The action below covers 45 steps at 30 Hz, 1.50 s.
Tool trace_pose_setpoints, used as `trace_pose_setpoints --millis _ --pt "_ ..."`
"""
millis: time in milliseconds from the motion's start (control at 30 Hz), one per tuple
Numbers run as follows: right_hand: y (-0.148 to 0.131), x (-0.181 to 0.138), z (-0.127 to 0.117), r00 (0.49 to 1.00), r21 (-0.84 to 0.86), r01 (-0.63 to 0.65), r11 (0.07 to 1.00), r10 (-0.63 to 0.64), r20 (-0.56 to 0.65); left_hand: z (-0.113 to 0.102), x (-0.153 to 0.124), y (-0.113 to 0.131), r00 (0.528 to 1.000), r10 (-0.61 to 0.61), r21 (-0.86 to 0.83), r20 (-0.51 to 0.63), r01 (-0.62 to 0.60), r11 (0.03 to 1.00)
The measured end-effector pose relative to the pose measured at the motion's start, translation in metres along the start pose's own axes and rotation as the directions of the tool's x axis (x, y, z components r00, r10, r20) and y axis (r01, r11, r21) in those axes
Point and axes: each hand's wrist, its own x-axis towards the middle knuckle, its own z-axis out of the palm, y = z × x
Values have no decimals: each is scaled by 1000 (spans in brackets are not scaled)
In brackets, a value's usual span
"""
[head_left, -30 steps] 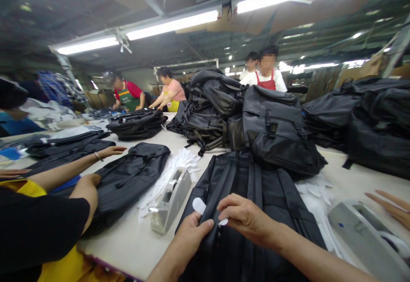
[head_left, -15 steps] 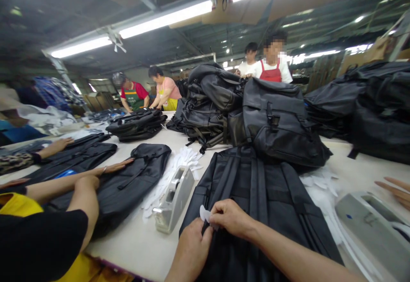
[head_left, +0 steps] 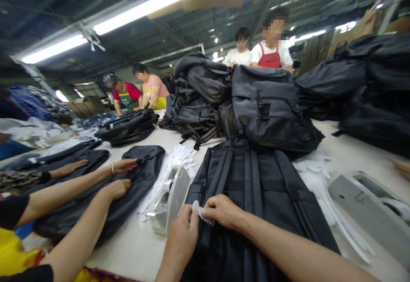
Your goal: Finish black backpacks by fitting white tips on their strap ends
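A small white paper strip (head_left: 197,208), rounded at its left end, is stretched between my two hands. My right hand (head_left: 224,211) pinches its right part, where a jagged lower edge shows. My left hand (head_left: 184,233) is closed with thumb and forefinger pressed at the strip's left end. Beneath both hands lies a black backpack (head_left: 240,179), flat on the table with its shoulder straps upward. Just left of my left hand stands a grey tape dispenser (head_left: 183,190).
White paper strips (head_left: 181,156) spread behind the dispenser, and more (head_left: 315,166) lie at right beside a second tape dispenser (head_left: 361,205). Black backpacks (head_left: 269,107) are heaped ahead. At left, a co-worker's hands (head_left: 120,188) touch another black bag (head_left: 147,171). Several people stand across the table (head_left: 128,248).
The view has shifted slightly. My hands keep hold of the strip, which now shows more between them. The co-worker's arms at left have moved, both hands now on the bag.
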Motion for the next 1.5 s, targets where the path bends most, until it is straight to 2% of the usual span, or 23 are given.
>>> trace_pose_setpoints --millis 233,500,667,967,1033,1133,1300,1400,1500 --pt "-4 0 0 998 -65 -40 997 37 -41 7 -5 -9 997 -46 -139 -69 36 990" --pt "-12 -2 1 995 -115 -99 988 99 -6 13 -6 -12 981 -65 -254 -184 16 967" --pt "-19 -6 -1 993 -140 -112 984 115 12 16 -12 -12 978 -94 -253 -188 44 967" --pt "-26 -13 -2 988 -67 -152 986 153 5 19 -17 -14 963 -52 -225 -265 -10 974" --pt "-25 -13 -2 987 -60 -162 985 162 -4 20 -18 -12 960 -25 -214 -278 -37 976" --pt "-22 -12 -1 989 -37 -151 988 151 -9 21 -18 -13 951 100 -176 -293 -156 972" --pt "-14 -10 0 999 -69 -32 997 32 -2 24 -21 -18 889 325 -63 -322 -363 930" --pt "-10 -9 0 1000 -91 27 995 -27 3 23 -24 -18 873 342 -13 -346 -369 929" --pt "-9 -9 0 996 -125 90 988 -88 22 19 -26 -14 913 269 -38 -306 -294 955"
